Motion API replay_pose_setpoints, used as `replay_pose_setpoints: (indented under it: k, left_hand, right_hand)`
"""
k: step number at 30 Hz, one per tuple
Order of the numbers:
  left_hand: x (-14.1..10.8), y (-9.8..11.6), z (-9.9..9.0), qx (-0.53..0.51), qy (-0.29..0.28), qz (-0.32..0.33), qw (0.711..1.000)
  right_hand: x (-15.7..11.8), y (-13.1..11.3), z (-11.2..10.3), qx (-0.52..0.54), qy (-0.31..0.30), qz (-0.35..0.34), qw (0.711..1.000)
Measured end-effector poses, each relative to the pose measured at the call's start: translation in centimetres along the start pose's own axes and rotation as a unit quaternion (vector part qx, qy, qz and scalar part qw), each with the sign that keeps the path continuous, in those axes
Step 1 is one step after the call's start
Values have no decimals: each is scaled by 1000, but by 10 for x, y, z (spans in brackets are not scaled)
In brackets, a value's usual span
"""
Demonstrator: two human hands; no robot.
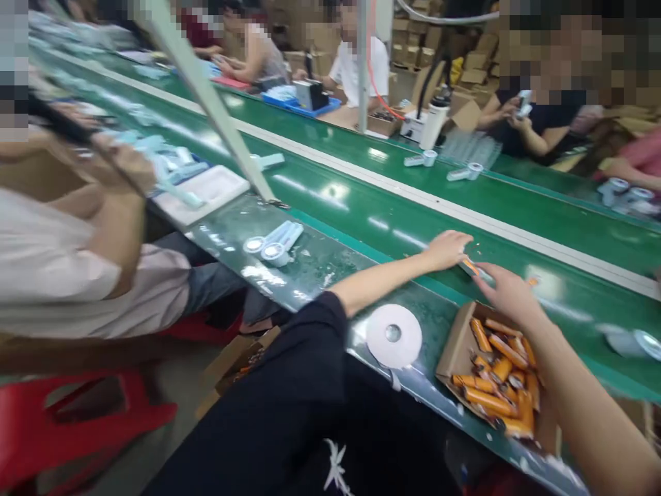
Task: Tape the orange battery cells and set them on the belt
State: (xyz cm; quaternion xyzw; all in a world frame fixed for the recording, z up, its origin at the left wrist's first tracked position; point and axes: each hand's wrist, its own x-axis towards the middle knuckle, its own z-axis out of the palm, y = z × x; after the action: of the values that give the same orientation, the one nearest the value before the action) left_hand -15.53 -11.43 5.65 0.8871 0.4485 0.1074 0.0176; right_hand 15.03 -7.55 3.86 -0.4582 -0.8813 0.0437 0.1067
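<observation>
Over the green belt, my right hand [509, 293] is closed around a light plastic handle casing [484, 275] with an orange battery [469, 265] showing in it. My left hand [448, 249] meets its far end with the fingers closed there; just what they pinch is hidden. Below my right forearm a cardboard box [454, 337] holds several orange cylindrical batteries [500, 372] with wires. Left of the box lies a white roll of tape [379, 337] on the bench edge. Two light-blue handles with round heads [276, 251] rest farther left on the bench.
A slanted metal post [217, 124] rises at the belt's near edge. To the left, a co-worker in a light shirt [62, 255] sits by a white tray [222, 189]. A blurred round-headed part [633, 341] lies on the belt at right. Other workers sit across; a red stool [77, 420] stands lower left.
</observation>
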Motion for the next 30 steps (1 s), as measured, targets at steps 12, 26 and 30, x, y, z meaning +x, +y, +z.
replay_pose_setpoints:
  k: [12,26,30]
  left_hand:
    - [-195,29,55,-117,-100,105,983]
    - [-175,47,49,-161,164,-85,970]
    - [-171,29,67,-243,173,-191,935]
  right_hand:
    - [-164,-93,-10,272,105,-6,957]
    - [-166,-197,18,485,-239,-105,835]
    - [-160,-164,9,281,-201,-56,937]
